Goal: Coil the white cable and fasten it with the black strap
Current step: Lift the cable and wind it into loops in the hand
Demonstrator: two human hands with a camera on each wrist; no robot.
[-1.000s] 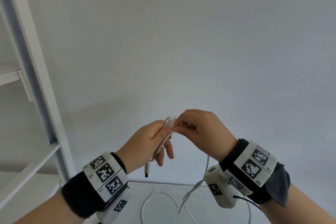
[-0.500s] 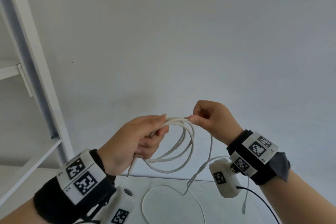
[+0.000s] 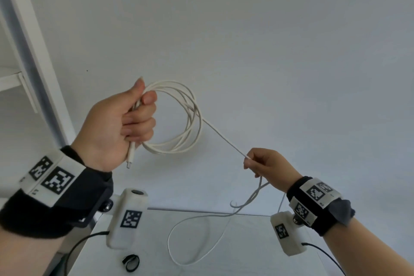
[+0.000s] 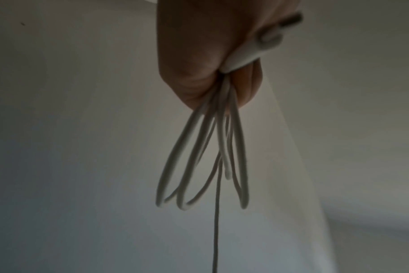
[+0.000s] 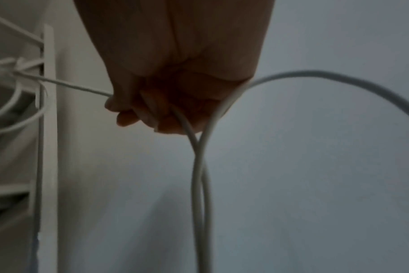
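Plain grey wall ahead; my left hand [image 3: 121, 123] fists the thin white cable [image 3: 192, 123] loops, right hand [image 3: 266, 163] pinches its taut strand, small black fabric strap [image 3: 131, 262] on the pale bench [image 3: 246, 253].

white cable [image 3: 192, 116]: smooth, matt, plastic-looking sheath
black strap [image 3: 131, 263]: dull black band — cloth-like, too small to be sure
desk [image 3: 246, 253]: smooth pale top, faint sheen
shelf frame [image 3: 33, 47]: white, painted-looking — smooth
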